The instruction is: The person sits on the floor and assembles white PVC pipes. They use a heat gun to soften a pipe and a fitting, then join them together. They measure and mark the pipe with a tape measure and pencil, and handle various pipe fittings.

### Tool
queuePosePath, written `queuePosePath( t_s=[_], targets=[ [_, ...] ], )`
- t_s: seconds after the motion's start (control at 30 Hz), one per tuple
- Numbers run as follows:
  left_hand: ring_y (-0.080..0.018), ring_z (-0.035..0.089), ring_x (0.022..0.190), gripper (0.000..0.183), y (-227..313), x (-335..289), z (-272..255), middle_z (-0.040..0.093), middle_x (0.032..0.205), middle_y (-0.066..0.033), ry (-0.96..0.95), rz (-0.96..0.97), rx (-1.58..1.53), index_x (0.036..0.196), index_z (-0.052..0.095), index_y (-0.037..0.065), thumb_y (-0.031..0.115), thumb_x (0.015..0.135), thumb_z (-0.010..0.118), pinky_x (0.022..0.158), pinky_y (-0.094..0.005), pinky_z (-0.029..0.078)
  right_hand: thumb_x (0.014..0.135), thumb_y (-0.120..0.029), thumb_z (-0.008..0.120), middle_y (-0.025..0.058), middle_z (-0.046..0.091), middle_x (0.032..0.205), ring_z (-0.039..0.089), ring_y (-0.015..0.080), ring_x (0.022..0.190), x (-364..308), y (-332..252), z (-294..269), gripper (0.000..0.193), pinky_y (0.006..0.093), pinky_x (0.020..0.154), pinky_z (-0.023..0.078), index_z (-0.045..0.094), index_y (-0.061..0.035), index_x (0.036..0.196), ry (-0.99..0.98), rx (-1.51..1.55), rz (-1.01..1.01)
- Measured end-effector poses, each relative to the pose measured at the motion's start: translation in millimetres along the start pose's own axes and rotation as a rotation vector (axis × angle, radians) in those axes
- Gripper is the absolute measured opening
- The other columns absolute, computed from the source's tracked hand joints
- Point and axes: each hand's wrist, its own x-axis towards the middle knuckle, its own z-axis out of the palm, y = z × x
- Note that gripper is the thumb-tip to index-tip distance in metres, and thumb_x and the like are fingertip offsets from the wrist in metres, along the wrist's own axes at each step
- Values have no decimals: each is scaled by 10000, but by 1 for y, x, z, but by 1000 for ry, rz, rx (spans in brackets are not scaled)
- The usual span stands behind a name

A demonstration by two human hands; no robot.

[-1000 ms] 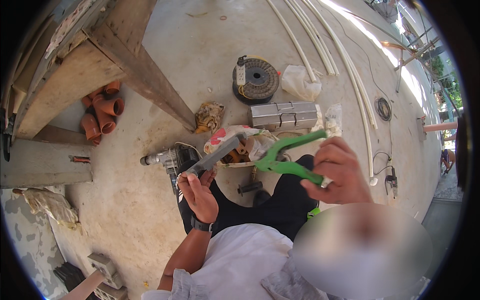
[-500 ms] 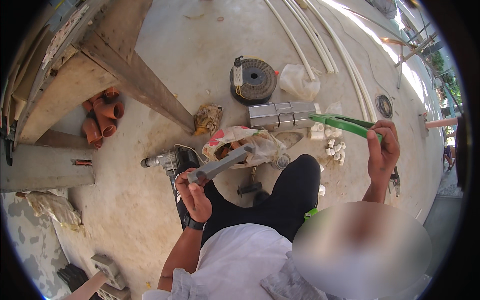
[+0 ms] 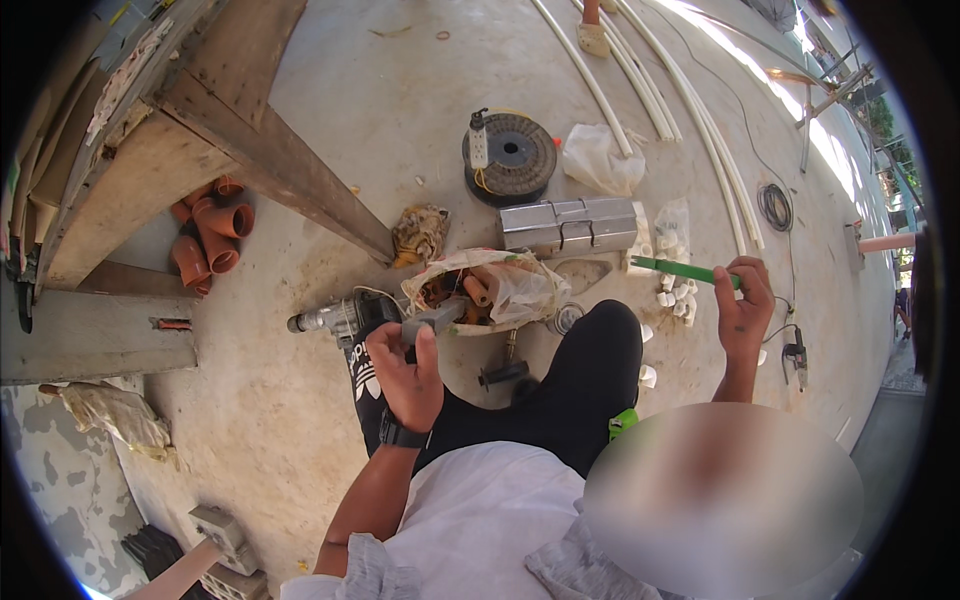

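My left hand (image 3: 412,385), a dark watch on its wrist, is closed round a grey elongated plastic-looking piece (image 3: 438,320). That piece points away from me over the near-left edge of an open plastic bag (image 3: 545,290) of orange-brown pipe fittings (image 3: 478,288), and its near end is hidden by my fingers. Out to the right, my right hand (image 3: 745,312) grips one end of a long green plier-like tool (image 3: 685,269), seen nearly edge-on. Its other end reaches left, above white pipe fittings (image 3: 678,300) on the floor.
A metal toolbox (image 3: 570,228) lies beyond the bag, with a cable reel (image 3: 510,155) behind it. A power drill (image 3: 335,318) rests left of my knee. Long white pipes (image 3: 700,150) stretch away at right. Wooden table legs (image 3: 330,200) stand at left; a person's foot (image 3: 593,40) shows far off.
The green tool has turned from showing two spread handles to nearly edge-on. My left hand has shifted right and tilted the grey piece, which looks shorter. A person's foot has appeared at the top.
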Motion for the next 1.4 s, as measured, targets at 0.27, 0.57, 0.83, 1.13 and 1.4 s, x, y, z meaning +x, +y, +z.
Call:
queuePosePath(
  t_s=[0.27,0.57,0.83,1.13,1.4],
  targets=[
    [-271,565,909,398,-15,29,26,559,969,-154,26,277,427,1013,553,-24,212,853,831,823,-392,479,888,-189,747,154,636,839,622,263,745,-26,65,25,252,349,702,490,678,54,885,-271,-76,273],
    [-87,494,697,475,-18,45,15,570,873,-11,-40,-27,324,955,609,17,197,685,956,633,-248,455,856,-418,746,187,691,693,678,308,658,-129,221,143,444,417,663,514,751,25,894,-435,-238,667],
    [-262,598,1000,350,16,48,16,592,1154,-134,-146,293,543,1026,662,32,202,788,855,858,-380,507,827,-417,749,213,707,763,717,337,732,-242,255,146,415,426,702,535,760,-11,914,-701,-141,778],
    [-434,549,1181,353,-5,47,29,555,1342,-259,-234,270,1065,906,748,46,391,833,748,991,-469,480,823,-353,694,227,715,918,695,411,883,-188,249,153,336,446,795,552,747,-36,922,-1075,-407,515],
    [-334,661,924,361,-23,50,13,658,970,-174,-365,86,626,1076,716,12,144,741,750,843,-418,537,905,-258,682,206,678,813,669,380,774,22,-21,147,251,446,710,523,717,-10,916,-737,222,49]
  ],
)
